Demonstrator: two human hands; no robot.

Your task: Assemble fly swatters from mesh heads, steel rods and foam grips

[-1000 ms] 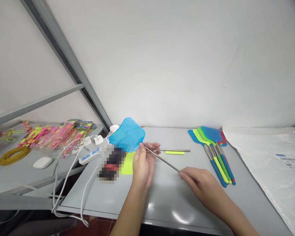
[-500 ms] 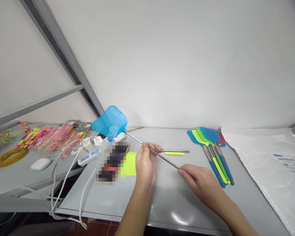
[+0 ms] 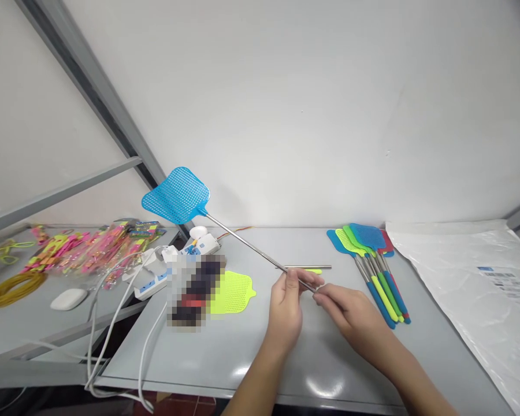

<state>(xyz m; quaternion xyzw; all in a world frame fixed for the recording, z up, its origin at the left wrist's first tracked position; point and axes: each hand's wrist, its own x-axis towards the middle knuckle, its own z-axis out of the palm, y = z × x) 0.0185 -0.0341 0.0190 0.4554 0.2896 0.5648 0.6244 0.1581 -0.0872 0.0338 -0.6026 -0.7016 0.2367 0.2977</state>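
Note:
A blue fly swatter (image 3: 178, 195) with a perforated head is held up, its thin metal rod slanting down to the right. My left hand (image 3: 289, 300) pinches the rod near its lower part, thumb on top. Close beside it, my right hand (image 3: 349, 312) grips the rod's lower end, which is hidden in the fingers. On the table behind my left hand lie a loose metal rod (image 3: 327, 267) and a yellow-green sleeve (image 3: 314, 271), partly covered by the hand. A yellow-green swatter head (image 3: 234, 292) lies flat to the left.
Several fly swatters (image 3: 379, 271) lie fanned at the right, beside a white plastic bag (image 3: 463, 277). Power strips (image 3: 153, 283) with white cables (image 3: 108, 323) and a pixelated object (image 3: 197, 292) are at the left. Colourful packets (image 3: 108, 245) cover the shelf beyond.
My left hand has slid down the rod toward my right hand. The blue swatter head sits higher and further left, and more of the yellow-green head shows.

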